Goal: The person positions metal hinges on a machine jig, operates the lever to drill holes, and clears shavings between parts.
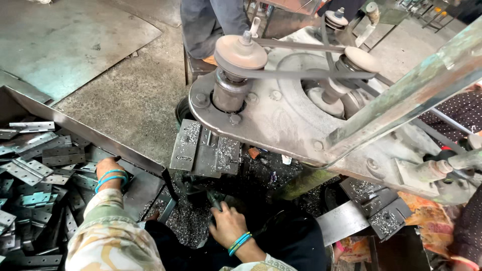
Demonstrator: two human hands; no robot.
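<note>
On the workshop floor [125, 95] below the belt-driven machine [281, 110], your left hand [108, 168] is reaching into the hinge tray [75, 128], grip hidden; your right hand [226, 223] is closing around a dark part [215, 200].

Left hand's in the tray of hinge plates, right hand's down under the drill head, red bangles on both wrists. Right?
Not quite: the head view shows blue bangles, not red. The left hand does reach into the tray of hinge plates, and the right hand is below the drill head.
</note>
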